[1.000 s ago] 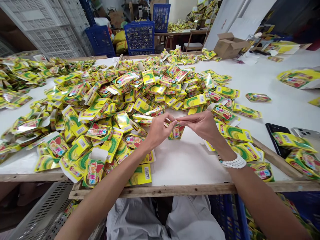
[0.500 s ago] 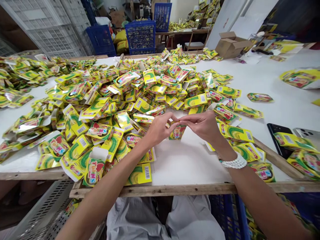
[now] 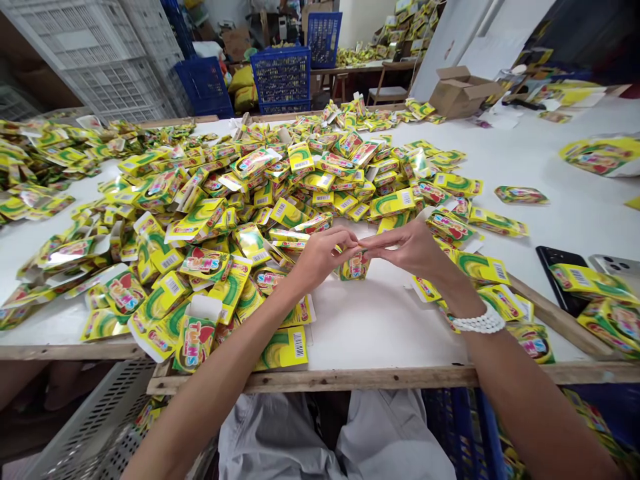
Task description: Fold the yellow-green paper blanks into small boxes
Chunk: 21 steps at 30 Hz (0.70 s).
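On the surface [image 3: 380,327], at centre, left hand [image 3: 320,257] and right hand [image 3: 411,250] each pinch the top of one small carton [image 3: 354,266], grip closed tight; a carton heap [image 3: 225,200] spreads nine to one o'clock.

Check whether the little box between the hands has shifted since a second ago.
No: the little box holds its place against the table's wooden edge.

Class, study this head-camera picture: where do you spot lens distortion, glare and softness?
Head view: wide lens slants the white crates and stretches the forearms; light soft, shadows faint; the pile glints white in spots; the small box between left hand and right hand is sharp.
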### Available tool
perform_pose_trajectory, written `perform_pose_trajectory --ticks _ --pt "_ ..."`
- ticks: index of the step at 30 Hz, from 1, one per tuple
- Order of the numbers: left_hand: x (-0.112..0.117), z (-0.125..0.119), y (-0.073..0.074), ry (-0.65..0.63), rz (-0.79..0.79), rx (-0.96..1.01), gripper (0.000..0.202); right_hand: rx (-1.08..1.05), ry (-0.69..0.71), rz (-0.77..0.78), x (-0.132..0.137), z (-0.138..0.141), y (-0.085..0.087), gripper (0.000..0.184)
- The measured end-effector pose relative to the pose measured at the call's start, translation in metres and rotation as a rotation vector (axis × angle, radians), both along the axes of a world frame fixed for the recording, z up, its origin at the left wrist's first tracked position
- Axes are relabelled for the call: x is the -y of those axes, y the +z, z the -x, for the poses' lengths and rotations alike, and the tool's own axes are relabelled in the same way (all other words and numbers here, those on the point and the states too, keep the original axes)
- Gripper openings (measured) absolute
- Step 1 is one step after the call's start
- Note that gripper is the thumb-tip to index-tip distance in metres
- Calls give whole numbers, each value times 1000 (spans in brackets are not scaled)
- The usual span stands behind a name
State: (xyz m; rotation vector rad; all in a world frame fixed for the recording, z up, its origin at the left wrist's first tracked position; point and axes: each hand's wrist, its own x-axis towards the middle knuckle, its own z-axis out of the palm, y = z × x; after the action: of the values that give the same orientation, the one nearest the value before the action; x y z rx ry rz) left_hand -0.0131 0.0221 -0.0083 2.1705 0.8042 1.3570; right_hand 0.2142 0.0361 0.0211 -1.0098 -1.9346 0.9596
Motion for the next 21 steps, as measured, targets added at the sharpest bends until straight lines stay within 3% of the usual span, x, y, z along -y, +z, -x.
perform_pose_trajectory --ticks 7,11,14,17,19,21 --pt "-2 10 9 -118 97 -101 24 22 -3 -116 -4 0 -6 8" --pt "-4 13 8 -141 142 -112 18 60 -4 -116 -1 1 -2 17" --pt "-2 10 2 -85 120 -93 19 143 -12 -139 1 4 -1 29" --pt "1 4 0 -17 80 -109 21 368 -34 -248 3 5 1 19" --pt "2 3 1 107 23 -137 20 460 -82 -298 5 3 5 16" --pt "3 3 5 283 -35 -202 22 398 -177 -255 5 -1 13 27"
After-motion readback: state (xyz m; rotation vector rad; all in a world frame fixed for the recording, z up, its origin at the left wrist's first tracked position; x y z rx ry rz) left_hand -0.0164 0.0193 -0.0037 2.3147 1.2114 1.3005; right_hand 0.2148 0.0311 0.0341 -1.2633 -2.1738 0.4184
